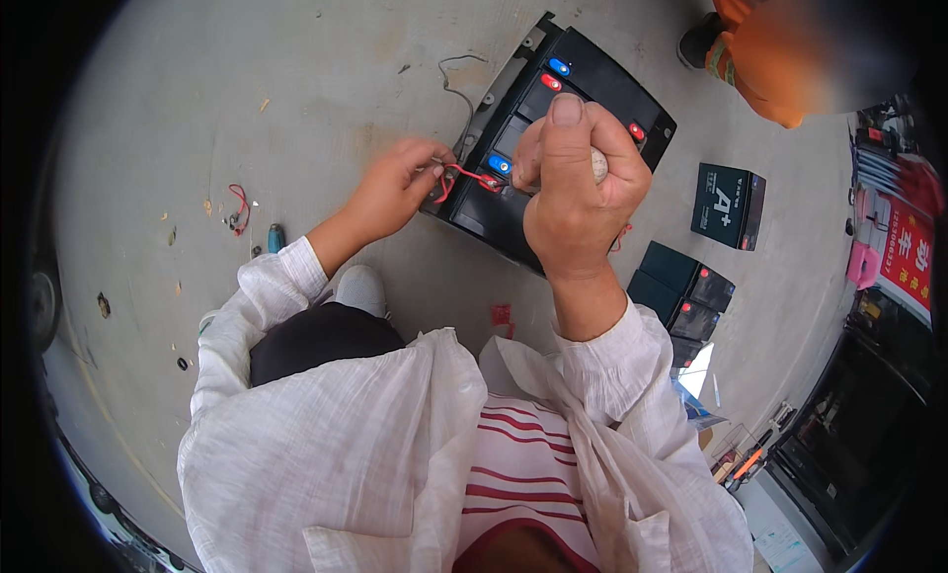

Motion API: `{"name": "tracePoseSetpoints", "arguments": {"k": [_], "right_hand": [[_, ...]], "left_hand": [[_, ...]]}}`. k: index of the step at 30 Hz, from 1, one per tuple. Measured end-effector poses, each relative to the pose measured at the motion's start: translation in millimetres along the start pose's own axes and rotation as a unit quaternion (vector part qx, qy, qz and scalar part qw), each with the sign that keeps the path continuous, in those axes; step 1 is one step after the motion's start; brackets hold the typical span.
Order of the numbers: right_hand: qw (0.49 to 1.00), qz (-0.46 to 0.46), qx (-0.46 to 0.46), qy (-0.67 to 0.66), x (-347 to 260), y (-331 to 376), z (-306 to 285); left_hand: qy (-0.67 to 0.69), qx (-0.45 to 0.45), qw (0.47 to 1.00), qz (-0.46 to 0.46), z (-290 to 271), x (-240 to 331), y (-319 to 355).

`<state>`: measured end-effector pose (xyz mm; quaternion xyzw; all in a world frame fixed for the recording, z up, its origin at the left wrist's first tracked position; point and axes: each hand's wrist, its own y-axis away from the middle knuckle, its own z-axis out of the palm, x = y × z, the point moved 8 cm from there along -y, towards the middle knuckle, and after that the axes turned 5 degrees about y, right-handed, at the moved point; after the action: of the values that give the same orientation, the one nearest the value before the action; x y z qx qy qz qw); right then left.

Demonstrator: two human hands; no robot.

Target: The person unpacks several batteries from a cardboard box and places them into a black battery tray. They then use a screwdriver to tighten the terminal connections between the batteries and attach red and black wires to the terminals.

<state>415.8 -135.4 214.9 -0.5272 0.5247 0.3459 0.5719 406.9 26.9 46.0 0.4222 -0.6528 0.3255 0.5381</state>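
A black battery case point(484, 222) holding several batteries stands on the floor in front of me. Its terminals have blue and red covers. My left hand point(400, 183) is at the case's left edge, thumb and fingers pinching a red wire point(462, 169). This wire runs to a red terminal point(490, 183) on the nearer battery. Over the case, my right hand point(588, 188) is closed round a screwdriver point(599, 166) with a pale, rounded handle end. Its tip points at that red terminal; whether it touches the screw is hard to see. A thin dark wire point(464, 94) trails off the far left side.
To the right stand a single boxed battery point(726, 205) and several dark batteries point(681, 288) with red terminals. A person in orange point(760, 54) is at the far right. On the left floor lie a teal-handled tool point(276, 239) and a red wire piece point(239, 207).
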Motion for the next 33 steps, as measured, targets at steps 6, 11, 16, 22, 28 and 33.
{"name": "tracePoseSetpoints", "arguments": {"k": [6,11,16,22,28,33], "right_hand": [[0.999,0.003,-0.036,0.012,-3.1,-1.3,1.3],[0.999,0.025,-0.028,0.005,-3.4,1.8,13.0],[0.999,0.037,-0.021,-0.006,-2.0,-1.0,13.6],[0.999,0.042,-0.029,-0.015,1.9,-3.8,13.4],[0.998,0.031,-0.051,0.011,-6.7,-4.0,16.5],[0.998,0.011,-0.056,0.024,-3.8,-4.0,15.8]], "left_hand": [[-0.014,-0.046,0.999,0.007,-6.6,10.3,-6.8],[-0.121,-0.054,0.991,0.027,-5.7,18.8,-13.5],[-0.255,-0.041,0.963,0.085,-7.8,34.0,-14.3],[-0.263,-0.059,0.954,0.134,-2.9,45.4,-12.1],[-0.278,-0.103,0.944,0.144,5.8,40.4,-14.6],[-0.273,-0.075,0.952,0.119,15.6,35.8,-13.7]]}}
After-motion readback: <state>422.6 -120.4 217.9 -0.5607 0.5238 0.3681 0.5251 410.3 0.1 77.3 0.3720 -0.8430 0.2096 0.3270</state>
